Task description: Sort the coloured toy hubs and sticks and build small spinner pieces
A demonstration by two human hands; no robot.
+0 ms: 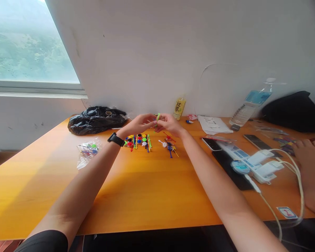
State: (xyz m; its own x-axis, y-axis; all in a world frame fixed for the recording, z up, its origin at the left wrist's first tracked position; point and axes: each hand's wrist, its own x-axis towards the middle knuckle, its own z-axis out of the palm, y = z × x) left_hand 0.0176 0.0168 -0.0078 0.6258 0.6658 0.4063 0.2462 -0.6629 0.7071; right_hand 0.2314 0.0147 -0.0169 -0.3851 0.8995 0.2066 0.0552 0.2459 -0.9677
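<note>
My left hand and my right hand meet above the far part of the table, fingers closed on a small light-green plastic piece. Its exact shape is partly hidden by the fingertips. Below my left hand lie rows of coloured plastic discs and sticks, in green, red, blue, yellow, black and white. Under my right hand is a loose cluster of arrow-shaped plastic pieces. A dark watch is on my left wrist.
Left stand a black plastic bag and a clear bag of coloured pieces. Rightward are a yellow packet, paper, phone, power strip with cables, and water bottle. Another person's hand is at the right edge.
</note>
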